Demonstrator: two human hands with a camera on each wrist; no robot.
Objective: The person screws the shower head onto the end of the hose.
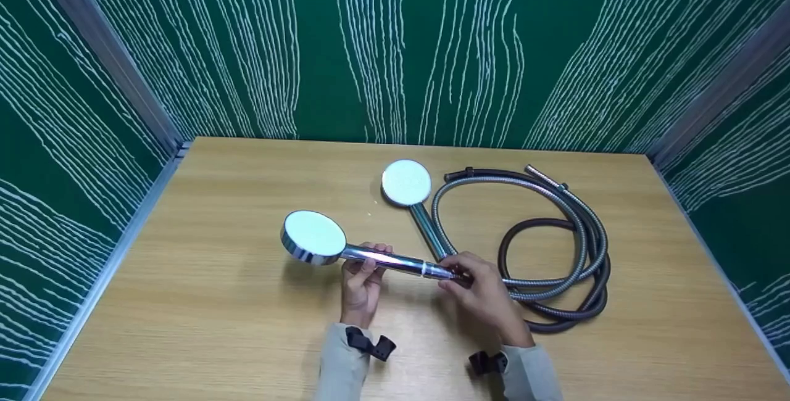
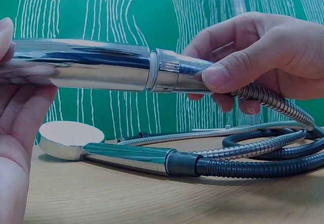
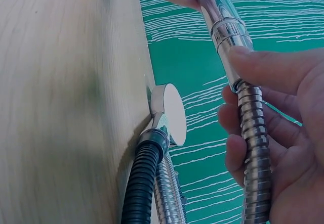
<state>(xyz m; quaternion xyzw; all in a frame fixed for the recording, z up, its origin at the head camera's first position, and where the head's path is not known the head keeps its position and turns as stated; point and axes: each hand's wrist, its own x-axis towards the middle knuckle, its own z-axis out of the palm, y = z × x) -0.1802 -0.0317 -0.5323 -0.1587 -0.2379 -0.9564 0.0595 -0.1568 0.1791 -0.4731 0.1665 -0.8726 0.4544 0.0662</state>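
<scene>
The left wrist view showed the metal connector (image 2: 190, 72) of the ribbed hose (image 3: 255, 158); in the head view, the right hand (image 1: 484, 287) partly covered this connector. Above the desk (image 1: 185, 314), the held shower head (image 1: 315, 235) pointed its round end leftward, its handle (image 1: 390, 260) slanting to the near right. The left hand (image 1: 362, 287) grasped this handle; the right hand pinched the connector at its end.

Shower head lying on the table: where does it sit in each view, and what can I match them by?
Head: the lying shower head is near picture centre, slightly right, its handle slanting down toward the right hand.
Left wrist: lower left, handle pointing right.
Right wrist: near the centre, its round face turned right.
Shared landmark: the right hand, gripping the hose fitting.
</scene>
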